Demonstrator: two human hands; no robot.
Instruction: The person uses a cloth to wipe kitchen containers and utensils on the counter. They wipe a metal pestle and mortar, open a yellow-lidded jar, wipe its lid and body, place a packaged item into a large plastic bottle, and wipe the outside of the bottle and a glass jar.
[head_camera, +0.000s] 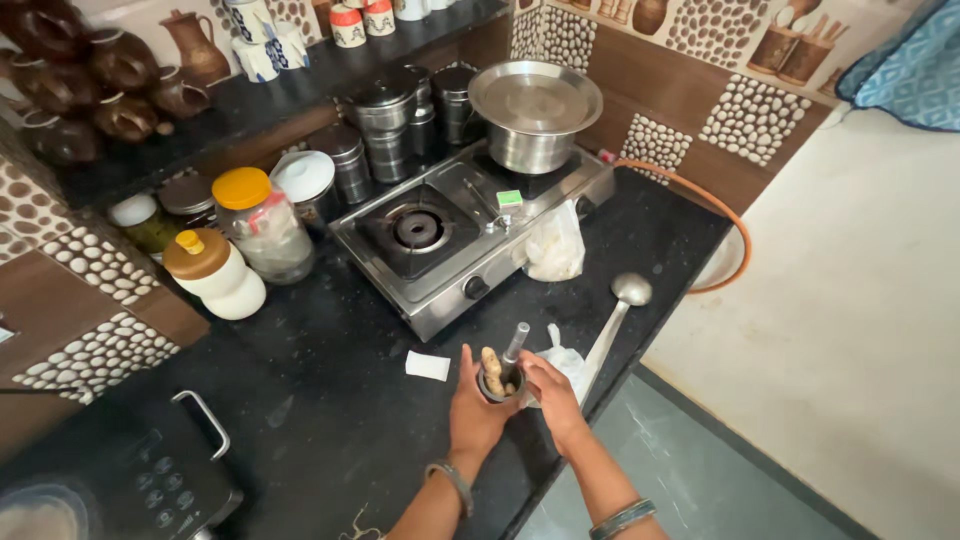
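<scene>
A small steel mortar (497, 384) stands on the black counter (330, 400) near its front edge. A piece of ginger root (491, 369) sticks up out of it. My left hand (474, 408) wraps around the mortar's left side. My right hand (548, 388) is at the mortar's right side and grips a steel pestle (515, 344) that leans into the mortar.
A two-burner steel stove (470, 225) sits behind, with a lidded steel pot (533, 115) on its right burner. A steel ladle (616, 318) and white plastic bags (555, 243) lie to the right. Jars (262, 222) and steel tins line the left wall. A black appliance (130, 480) is at bottom left.
</scene>
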